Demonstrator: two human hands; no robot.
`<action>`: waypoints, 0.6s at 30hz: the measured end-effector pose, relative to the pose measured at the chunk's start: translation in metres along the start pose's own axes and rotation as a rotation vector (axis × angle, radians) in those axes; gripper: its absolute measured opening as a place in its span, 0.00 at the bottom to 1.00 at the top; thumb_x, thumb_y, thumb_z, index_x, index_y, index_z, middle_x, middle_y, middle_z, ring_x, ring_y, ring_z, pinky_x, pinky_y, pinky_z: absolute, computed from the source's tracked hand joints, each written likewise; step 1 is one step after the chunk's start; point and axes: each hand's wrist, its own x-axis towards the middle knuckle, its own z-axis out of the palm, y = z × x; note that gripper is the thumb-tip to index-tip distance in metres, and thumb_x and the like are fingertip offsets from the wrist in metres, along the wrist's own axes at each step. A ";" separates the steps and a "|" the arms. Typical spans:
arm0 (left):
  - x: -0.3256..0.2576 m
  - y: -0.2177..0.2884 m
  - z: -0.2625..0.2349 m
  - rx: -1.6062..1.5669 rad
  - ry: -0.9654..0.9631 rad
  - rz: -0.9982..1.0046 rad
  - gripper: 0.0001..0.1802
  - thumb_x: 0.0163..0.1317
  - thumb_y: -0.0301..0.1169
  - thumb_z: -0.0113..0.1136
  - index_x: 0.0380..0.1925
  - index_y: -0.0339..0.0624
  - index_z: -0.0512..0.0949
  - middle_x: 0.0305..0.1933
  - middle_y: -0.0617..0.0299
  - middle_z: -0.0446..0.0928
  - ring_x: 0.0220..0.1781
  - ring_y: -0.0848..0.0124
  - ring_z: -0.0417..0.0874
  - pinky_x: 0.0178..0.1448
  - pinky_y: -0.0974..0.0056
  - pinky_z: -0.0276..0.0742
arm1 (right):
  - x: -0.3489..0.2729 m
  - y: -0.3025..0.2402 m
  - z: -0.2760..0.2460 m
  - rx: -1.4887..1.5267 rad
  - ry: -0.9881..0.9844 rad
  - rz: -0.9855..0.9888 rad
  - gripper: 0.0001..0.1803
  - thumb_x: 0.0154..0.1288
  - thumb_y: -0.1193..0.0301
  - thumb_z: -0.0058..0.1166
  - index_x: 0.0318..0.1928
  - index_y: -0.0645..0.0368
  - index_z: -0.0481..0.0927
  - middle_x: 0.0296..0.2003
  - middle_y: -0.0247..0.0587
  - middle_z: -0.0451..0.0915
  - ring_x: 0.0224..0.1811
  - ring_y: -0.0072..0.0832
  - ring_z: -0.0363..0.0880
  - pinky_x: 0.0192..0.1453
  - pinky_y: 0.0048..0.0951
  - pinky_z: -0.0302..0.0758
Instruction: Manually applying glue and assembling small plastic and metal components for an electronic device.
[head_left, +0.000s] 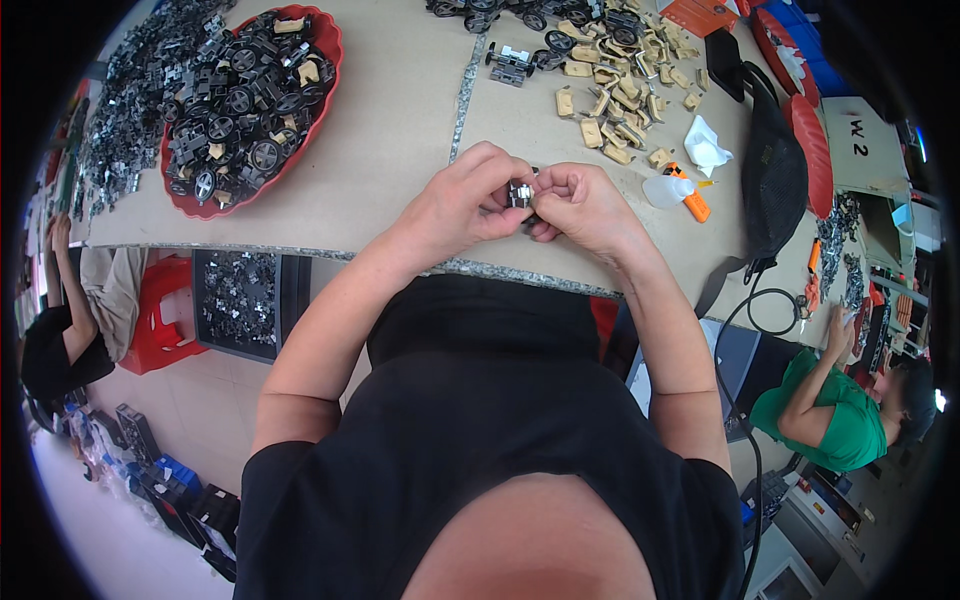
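Note:
Over the table's front edge, my left hand (455, 205) pinches a small silver-and-black toy car chassis (520, 194) between thumb and fingers. My right hand (588, 212) closes on its other side, fingers curled in; much of the chassis is hidden behind both hands. Beyond them lies a loose pile of small tan parts (620, 100) with dark tabs. A similar black-and-silver chassis (511, 64) sits apart at the pile's left.
A red scalloped tray (335, 75) heaped with black wheeled parts stands at left, beside a mound of grey metal pieces (120, 120). At right lie a white bottle (665, 191), an orange tool (697, 207), crumpled tissue (708, 143) and a black bag (773, 175). People work at both sides.

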 end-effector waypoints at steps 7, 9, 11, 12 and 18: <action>-0.001 -0.001 0.001 -0.010 0.005 -0.009 0.19 0.47 0.16 0.62 0.41 0.38 0.71 0.42 0.61 0.67 0.35 0.76 0.76 0.40 0.72 0.82 | -0.001 -0.001 0.000 -0.012 -0.010 -0.004 0.06 0.58 0.76 0.49 0.34 0.66 0.75 0.27 0.37 0.78 0.25 0.19 0.79 0.31 0.19 0.77; -0.001 -0.002 0.001 -0.013 0.004 0.005 0.19 0.47 0.16 0.61 0.41 0.38 0.71 0.42 0.60 0.67 0.35 0.76 0.76 0.40 0.72 0.82 | -0.001 0.000 0.000 0.000 0.002 -0.002 0.06 0.58 0.76 0.49 0.34 0.66 0.75 0.27 0.37 0.78 0.25 0.19 0.79 0.31 0.19 0.78; -0.001 -0.001 0.000 -0.017 0.002 0.009 0.19 0.46 0.16 0.61 0.40 0.38 0.71 0.42 0.60 0.67 0.35 0.76 0.76 0.40 0.72 0.82 | -0.001 0.000 0.000 0.000 -0.002 -0.003 0.05 0.58 0.76 0.49 0.34 0.66 0.75 0.27 0.37 0.78 0.25 0.19 0.79 0.31 0.19 0.78; -0.001 -0.001 0.001 -0.020 0.002 0.006 0.19 0.46 0.16 0.61 0.40 0.38 0.71 0.42 0.60 0.67 0.35 0.76 0.76 0.40 0.72 0.82 | -0.001 0.000 0.000 0.001 -0.004 -0.003 0.05 0.58 0.76 0.49 0.34 0.66 0.74 0.27 0.36 0.78 0.25 0.19 0.79 0.31 0.19 0.78; -0.001 -0.002 0.001 -0.023 0.013 -0.003 0.18 0.46 0.15 0.59 0.39 0.37 0.71 0.42 0.60 0.67 0.35 0.76 0.76 0.39 0.72 0.82 | -0.001 -0.001 -0.001 -0.006 -0.024 0.003 0.04 0.57 0.77 0.48 0.33 0.65 0.74 0.27 0.36 0.77 0.26 0.20 0.79 0.32 0.20 0.78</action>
